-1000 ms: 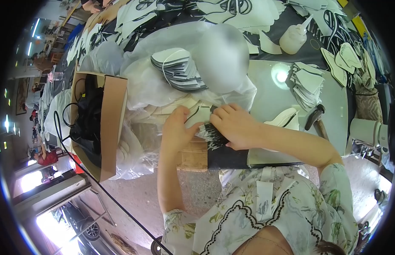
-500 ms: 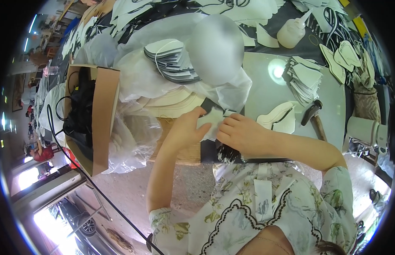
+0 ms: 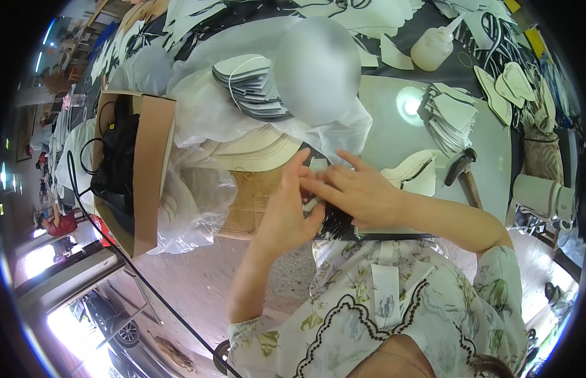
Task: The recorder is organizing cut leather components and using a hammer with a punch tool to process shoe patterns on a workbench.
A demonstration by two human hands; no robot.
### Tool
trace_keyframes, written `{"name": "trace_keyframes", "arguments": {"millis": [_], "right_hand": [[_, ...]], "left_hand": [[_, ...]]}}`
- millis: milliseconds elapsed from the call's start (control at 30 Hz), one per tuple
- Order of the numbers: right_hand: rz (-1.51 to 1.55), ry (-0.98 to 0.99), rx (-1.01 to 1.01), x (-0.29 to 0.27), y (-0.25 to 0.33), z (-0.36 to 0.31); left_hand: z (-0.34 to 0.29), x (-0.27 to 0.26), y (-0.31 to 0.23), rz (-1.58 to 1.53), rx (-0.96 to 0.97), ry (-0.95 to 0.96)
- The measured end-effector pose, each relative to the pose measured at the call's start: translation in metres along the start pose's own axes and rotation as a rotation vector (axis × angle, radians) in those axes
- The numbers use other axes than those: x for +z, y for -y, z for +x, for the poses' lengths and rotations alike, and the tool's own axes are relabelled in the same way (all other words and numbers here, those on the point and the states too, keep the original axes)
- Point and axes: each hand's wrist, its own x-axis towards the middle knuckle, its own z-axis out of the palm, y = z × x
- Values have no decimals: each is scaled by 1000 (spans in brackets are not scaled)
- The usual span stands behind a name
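Grip of the left hand stands loosely parted; whether the right hand has hold, I cannot tell. Beneath its palm, a black-and-white bundle sits by the tabletop's near edge.

ok so the right hand is blurry at the fingers and hides part of that black bundle, so can't tell whether the left hand touches it

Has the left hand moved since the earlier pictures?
Yes: the left hand has moved to the right, farther from the box.
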Motion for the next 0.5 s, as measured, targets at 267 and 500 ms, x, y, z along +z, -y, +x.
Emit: {"name": "trace_keyframes", "arguments": {"millis": [267, 500], "right_hand": [[-62, -13, -54, 4, 2, -12], [-83, -23, -67, -11, 4, 0]], "left_hand": [[-40, 44, 48, -933, 46, -503], [-37, 63, 34, -875, -76, -387]]}}
